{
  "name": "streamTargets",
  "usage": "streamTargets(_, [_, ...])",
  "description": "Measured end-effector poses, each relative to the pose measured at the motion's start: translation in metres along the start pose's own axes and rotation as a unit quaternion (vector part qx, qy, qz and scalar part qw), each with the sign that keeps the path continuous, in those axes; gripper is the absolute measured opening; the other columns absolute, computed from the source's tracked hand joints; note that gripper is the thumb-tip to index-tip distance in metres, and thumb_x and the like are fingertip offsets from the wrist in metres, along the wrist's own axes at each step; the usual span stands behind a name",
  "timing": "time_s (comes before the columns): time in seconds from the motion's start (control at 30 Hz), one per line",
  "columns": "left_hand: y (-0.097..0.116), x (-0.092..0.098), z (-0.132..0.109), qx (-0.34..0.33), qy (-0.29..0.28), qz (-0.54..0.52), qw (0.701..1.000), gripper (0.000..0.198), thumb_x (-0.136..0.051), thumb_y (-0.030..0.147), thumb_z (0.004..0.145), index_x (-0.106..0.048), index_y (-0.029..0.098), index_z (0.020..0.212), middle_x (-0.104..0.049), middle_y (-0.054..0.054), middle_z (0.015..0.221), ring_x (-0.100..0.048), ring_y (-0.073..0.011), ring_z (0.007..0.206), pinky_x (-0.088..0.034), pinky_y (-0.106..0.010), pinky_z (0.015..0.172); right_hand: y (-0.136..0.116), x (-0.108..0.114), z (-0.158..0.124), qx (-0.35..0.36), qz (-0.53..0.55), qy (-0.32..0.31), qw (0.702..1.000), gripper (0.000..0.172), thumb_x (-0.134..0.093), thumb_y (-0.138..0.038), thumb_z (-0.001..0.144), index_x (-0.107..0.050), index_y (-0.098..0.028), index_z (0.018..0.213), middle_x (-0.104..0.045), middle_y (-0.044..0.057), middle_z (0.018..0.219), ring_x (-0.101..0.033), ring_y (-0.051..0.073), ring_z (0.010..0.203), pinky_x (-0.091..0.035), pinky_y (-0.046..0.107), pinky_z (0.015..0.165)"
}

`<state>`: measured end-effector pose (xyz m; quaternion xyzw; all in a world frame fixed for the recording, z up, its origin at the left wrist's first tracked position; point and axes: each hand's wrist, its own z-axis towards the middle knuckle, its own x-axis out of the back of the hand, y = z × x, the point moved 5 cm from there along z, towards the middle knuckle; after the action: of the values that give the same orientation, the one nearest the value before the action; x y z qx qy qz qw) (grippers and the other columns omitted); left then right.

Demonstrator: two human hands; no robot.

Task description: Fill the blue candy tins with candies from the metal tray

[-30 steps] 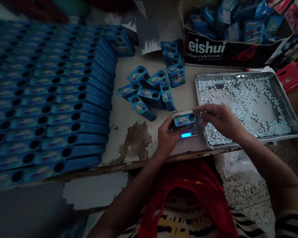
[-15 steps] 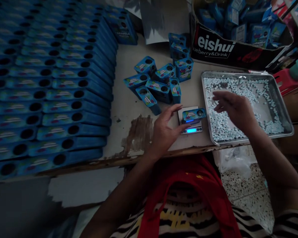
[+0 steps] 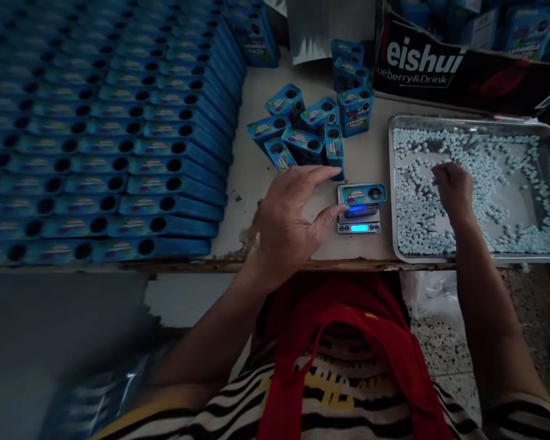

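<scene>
Resting on a small digital scale (image 3: pixel 371 228), a blue "Caramelo Macizo" candy box (image 3: pixel 360 194) has its round hole facing up, and the scale's display glows blue along the near edge. The left hand (image 3: pixel 286 220) is spread wide and grips nothing, its thumb tip close to the box's left end; whether they touch is unclear. The right hand (image 3: pixel 456 190) is over the metal tray (image 3: pixel 393 208), fingers bent together among pale blue candies (image 3: pixel 417 235); I cannot tell whether it pinches any. Beyond the left hand stands a loose cluster of matching boxes (image 3: pixel 305 139), and long rows of blue boxes (image 3: pixel 137 183) fill the worn table's left side. Behind the tray sits a black carton (image 3: pixel 421 82) holding more boxes (image 3: pixel 527 30).
</scene>
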<state>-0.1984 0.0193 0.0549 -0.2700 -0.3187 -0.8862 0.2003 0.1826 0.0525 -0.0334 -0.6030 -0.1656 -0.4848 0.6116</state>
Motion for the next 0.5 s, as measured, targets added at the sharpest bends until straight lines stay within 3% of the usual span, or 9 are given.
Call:
streamTargets(0.23, [0.016, -0.029, 0.014, 0.021, -0.109, 0.068, 0.991, 0.059, -0.083, 0.028, 0.096, -0.061, 0.029, 0.151, -0.067, -0.009, 0.150, -0.060, -0.0341, 0.145, -0.043, -0.054, 0.131, -0.015, -0.017, -0.013, 0.067, -0.109, -0.084, 0.988, 0.029, -0.061, -0.019, 0.089, -0.084, -0.017, 0.107, -0.081, 0.017, 0.110, -0.072, 0.030, 0.095, -0.052, 0.041, 0.088])
streamTargets(0.5, [0.011, -0.064, 0.017, 0.025, -0.221, 0.094, 0.970, 0.086, -0.094, 0.032, 0.084, -0.052, 0.023, 0.158, -0.060, -0.015, 0.156, -0.053, -0.0382, 0.149, -0.042, -0.056, 0.131, -0.011, -0.005, -0.013, 0.062, -0.154, -0.044, 0.985, 0.035, -0.055, -0.014, 0.091, -0.083, -0.017, 0.112, -0.079, 0.017, 0.113, -0.071, 0.030, 0.101, -0.052, 0.045, 0.096])
